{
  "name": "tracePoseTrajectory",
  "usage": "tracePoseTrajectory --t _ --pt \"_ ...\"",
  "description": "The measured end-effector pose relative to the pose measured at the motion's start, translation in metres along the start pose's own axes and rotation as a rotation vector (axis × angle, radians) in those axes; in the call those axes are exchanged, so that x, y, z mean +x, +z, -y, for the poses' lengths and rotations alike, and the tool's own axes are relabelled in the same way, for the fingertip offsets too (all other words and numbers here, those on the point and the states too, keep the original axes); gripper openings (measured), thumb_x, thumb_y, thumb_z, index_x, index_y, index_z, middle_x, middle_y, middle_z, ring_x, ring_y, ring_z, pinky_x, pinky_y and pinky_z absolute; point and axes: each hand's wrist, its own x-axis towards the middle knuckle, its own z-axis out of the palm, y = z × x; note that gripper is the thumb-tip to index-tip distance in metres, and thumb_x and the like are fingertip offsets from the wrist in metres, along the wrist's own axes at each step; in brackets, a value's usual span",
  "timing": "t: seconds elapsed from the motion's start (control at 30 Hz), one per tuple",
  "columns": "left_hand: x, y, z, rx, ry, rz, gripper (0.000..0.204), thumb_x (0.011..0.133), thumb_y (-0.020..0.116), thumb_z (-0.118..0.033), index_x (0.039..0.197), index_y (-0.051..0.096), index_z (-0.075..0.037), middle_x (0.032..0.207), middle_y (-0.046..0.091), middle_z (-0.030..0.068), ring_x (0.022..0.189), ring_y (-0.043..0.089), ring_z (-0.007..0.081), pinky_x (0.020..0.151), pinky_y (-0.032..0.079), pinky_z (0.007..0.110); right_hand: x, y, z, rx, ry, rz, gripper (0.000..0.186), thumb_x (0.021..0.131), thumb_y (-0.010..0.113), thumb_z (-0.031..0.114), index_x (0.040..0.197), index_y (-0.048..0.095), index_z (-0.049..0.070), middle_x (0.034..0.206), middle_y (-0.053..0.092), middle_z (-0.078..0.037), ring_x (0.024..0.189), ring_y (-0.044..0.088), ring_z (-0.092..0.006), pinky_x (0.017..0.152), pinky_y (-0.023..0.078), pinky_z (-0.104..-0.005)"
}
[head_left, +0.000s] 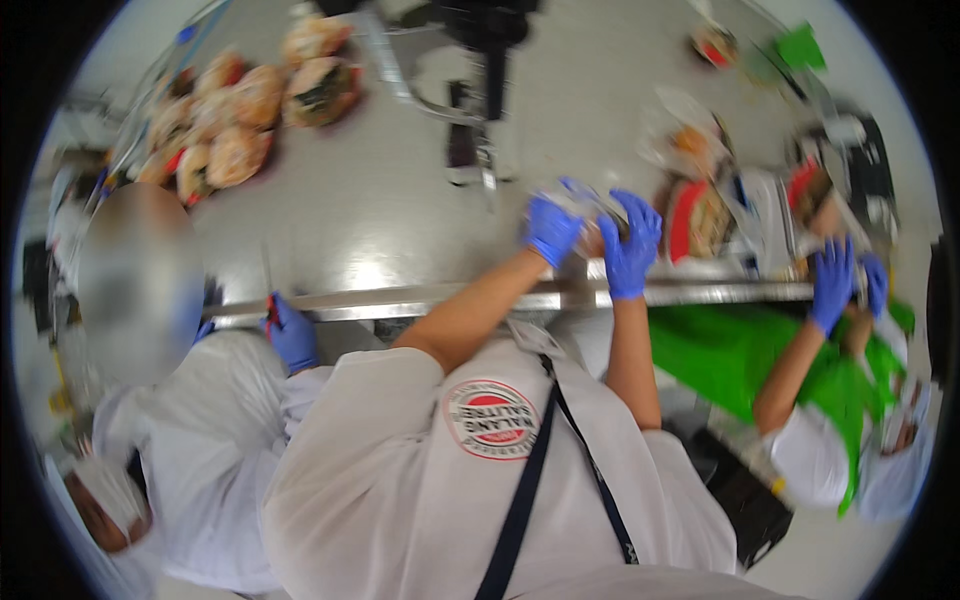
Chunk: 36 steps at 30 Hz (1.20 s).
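Both my hands wear blue gloves and meet over the near edge of the steel table. My left hand [555,225] is closed on a clear plastic bag [590,238], blurred by motion, and I cannot make out its contents. At the bag's other side my right hand [630,245] grips it with curved fingers. Just right of that hand lies a packed piece with a red label [690,220] in clear wrap. Behind it sits a loose clear bag [688,130] with something orange inside.
Several bagged orange-pink pieces [240,110] are heaped at the far left. A black stand [490,60] rises from the table [360,220] ahead. On my left a co-worker's gloved hand [292,335] holds a red-handled tool; on my right works another person in a green apron [725,365].
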Motion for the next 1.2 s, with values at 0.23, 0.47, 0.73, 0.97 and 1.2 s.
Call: tracePoseTrajectory --t 0.23,0.47,0.73,0.97,1.2 --pt "0.009 0.02 0.014 -0.863 -0.292 -0.19 0.018 0.083 0.049 -0.009 0.09 0.061 0.001 0.09 0.064 0.011 0.083 0.061 0.0193 0.072 0.05 0.033 -0.021 0.045 -0.053 0.733 0.481 -0.092 0.02 0.086 0.051 0.013 0.095 0.064 0.0 0.093 0.064 -0.011 0.087 0.059 -0.0176 0.08 0.044 -0.0297" --pt "-0.004 0.014 0.013 -0.805 -0.314 -0.093 0.023 0.084 0.049 -0.024 0.092 0.057 -0.004 0.085 0.059 0.0096 0.082 0.056 0.021 0.073 0.047 0.037 -0.025 0.056 -0.026 0.603 0.349 -0.007 0.028 0.09 0.045 0.017 0.1 0.059 -0.005 0.089 0.064 -0.011 0.076 0.06 -0.0186 0.071 0.048 -0.0316" --pt "-0.014 0.029 0.028 -0.941 -0.293 -0.188 0.019 0.08 0.049 -0.015 0.094 0.056 -0.005 0.093 0.059 0.0102 0.089 0.056 0.0236 0.083 0.044 0.036 -0.018 0.055 -0.007 0.391 0.277 -0.008 0.036 0.091 0.039 0.022 0.1 0.061 -0.005 0.094 0.064 -0.015 0.084 0.06 -0.0234 0.077 0.046 -0.0333" --pt "-0.002 0.021 0.02 -1.102 -0.221 -0.252 0.017 0.082 0.047 -0.017 0.082 0.058 -0.005 0.083 0.06 0.0103 0.078 0.058 0.0249 0.073 0.046 0.036 -0.025 0.063 -0.016 0.42 0.257 -0.093 0.036 0.09 0.04 0.023 0.1 0.06 -0.005 0.095 0.063 -0.015 0.085 0.06 -0.0258 0.079 0.045 -0.0354" --pt "-0.008 0.044 0.042 -1.06 -0.283 -0.151 0.02 0.082 0.05 -0.022 0.088 0.061 -0.006 0.088 0.062 0.0123 0.08 0.059 0.025 0.074 0.047 0.035 -0.031 0.031 -0.004 0.181 -0.163 0.164 0.079 0.061 0.079 0.029 0.124 0.041 0.0 0.119 0.046 -0.02 0.109 0.045 -0.0357 0.092 0.038 -0.0407"
